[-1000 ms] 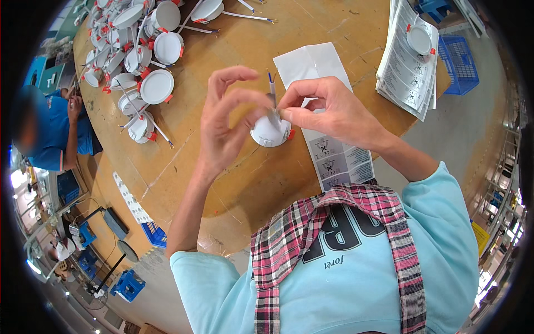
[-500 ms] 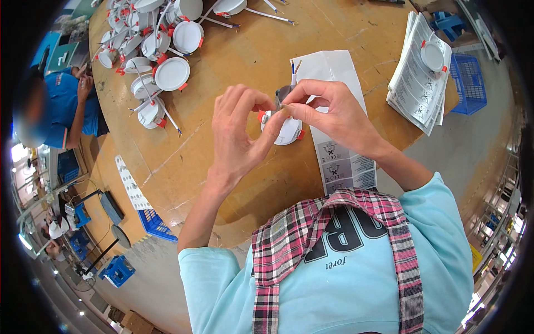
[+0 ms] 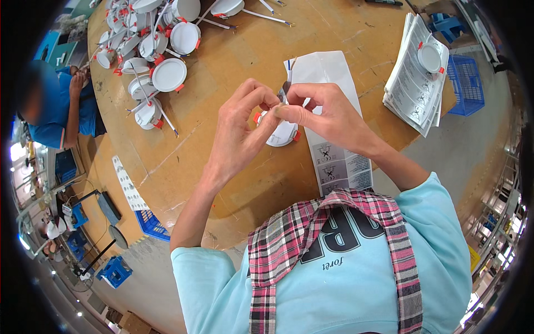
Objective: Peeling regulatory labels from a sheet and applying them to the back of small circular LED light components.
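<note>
A round white downlight (image 3: 282, 135) with red clips lies on the table beneath my hands. Its white cable (image 3: 289, 74), ending in bare blue and brown wires, points away from me. At the cable, a small dark grey label (image 3: 282, 92) shows partly between my fingers. My left hand (image 3: 245, 123) is closed, thumb and forefinger pinching at the label. My right hand (image 3: 329, 116) pinches at the same spot, its thumb tip meeting the left one. Fingers hide most of the label and some of the downlight. Beside them lies a white sheet of printed labels (image 3: 337, 162), partly under my right hand.
Many white downlights (image 3: 169, 75) with loose cables are heaped at the far left of the wooden table (image 3: 233, 206). A stack of printed sheets (image 3: 409, 92) bears one downlight (image 3: 430, 58) at the right. A blue crate (image 3: 466, 84) stands beyond. Someone in blue (image 3: 62, 114) is at the left.
My fingertips have drawn closer together over the grey label, and less of it shows. The whole view has shifted slightly; the downlight remains under my hands.
</note>
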